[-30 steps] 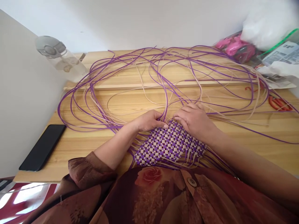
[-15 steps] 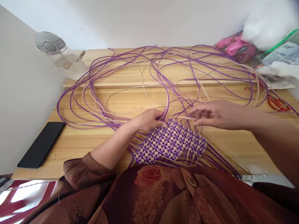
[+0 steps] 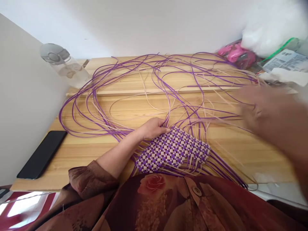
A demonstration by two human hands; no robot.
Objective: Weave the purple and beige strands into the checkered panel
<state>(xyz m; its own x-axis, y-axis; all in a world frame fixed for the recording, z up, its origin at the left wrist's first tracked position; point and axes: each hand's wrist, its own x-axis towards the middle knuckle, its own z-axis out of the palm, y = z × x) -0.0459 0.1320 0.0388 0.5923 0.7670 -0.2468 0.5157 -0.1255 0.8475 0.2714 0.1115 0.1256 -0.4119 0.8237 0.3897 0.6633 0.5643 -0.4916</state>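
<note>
A woven piece [image 3: 172, 149] in a purple and cream check lies in front of my body, its lower edge near my shirt. My left hand [image 3: 154, 128] is closed on its upper left edge, thumb on top, with strands coming out beside the fingers. Out to the right, my right hand [image 3: 262, 110] is smeared by motion. Purple and cream strands [image 3: 223, 118] run stretched from the weave's top edge into that hand, which appears closed on them; its fingertips are blurred. More loose strands [image 3: 228, 168] fan out from the weave's lower right side.
Long purple and cream strands [image 3: 95, 78] loop across the wooden table [image 3: 134, 109]. A black phone [image 3: 42, 154] lies at left, and a clear bottle [image 3: 69, 69] with a grey lid stands behind it. Pink items in a plastic bag [image 3: 237, 54] and papers [image 3: 285, 59] crowd the back right.
My right hand has swung away from the weave to the right, and strands now stretch out towards it. My left hand keeps its hold on the weave's edge. The view has shifted slightly.
</note>
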